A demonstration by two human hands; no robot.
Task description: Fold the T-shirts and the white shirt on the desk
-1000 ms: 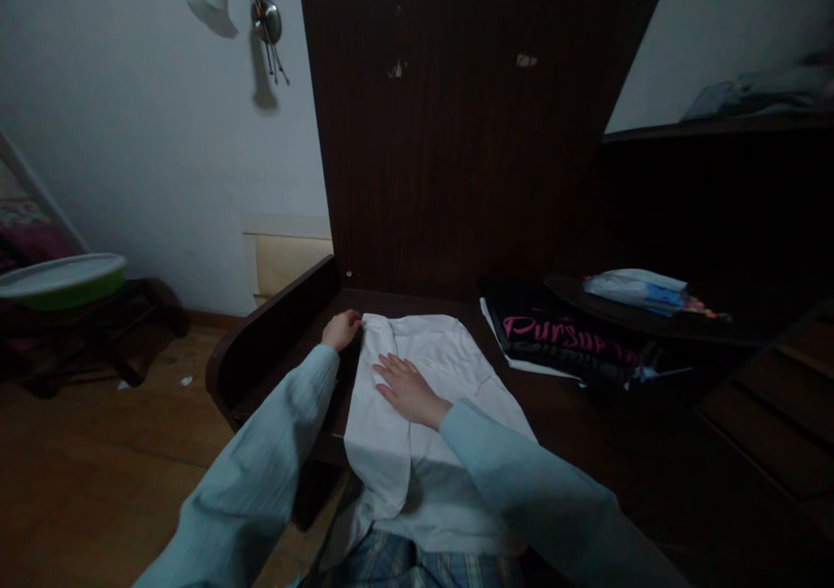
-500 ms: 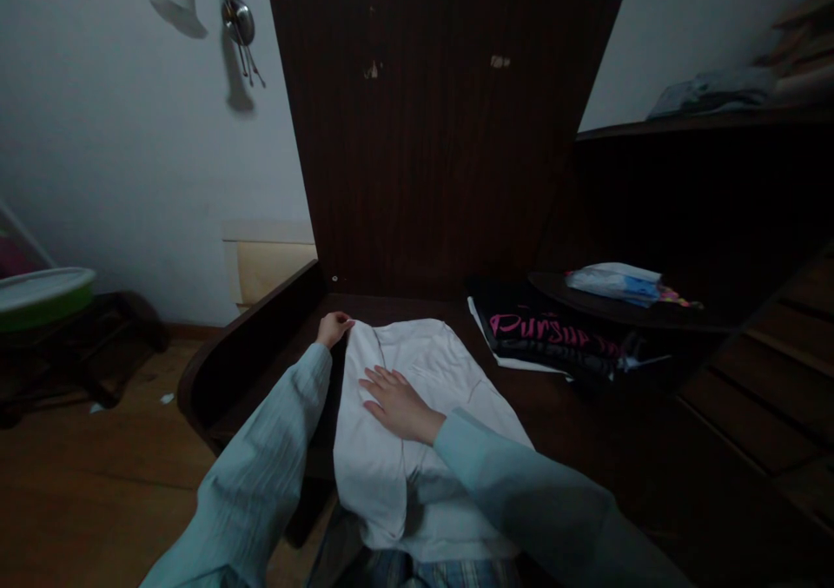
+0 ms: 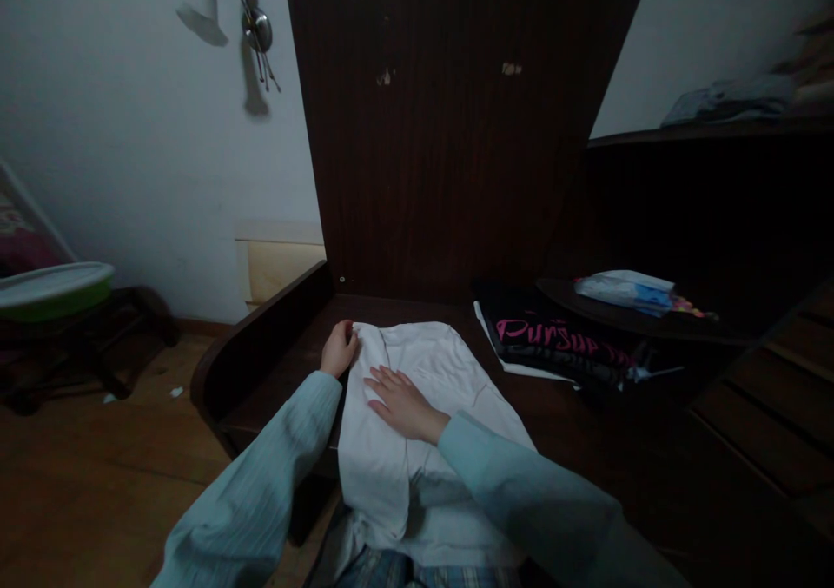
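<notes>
Dark wooden surface (image 3: 391, 310): I see it carrying the white garment (image 3: 456, 371), which lies under and beyond my right hand (image 3: 400, 401), whose fingers rest flat and spread on the cloth. A folded black garment (image 3: 560, 345) lies well to that hand's right. My left hand (image 3: 339, 351) is closed, pinching the white garment's far left corner.

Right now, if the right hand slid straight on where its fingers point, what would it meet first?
Probably the left hand, gripping a far corner of the white garment; depth is unclear.
</notes>
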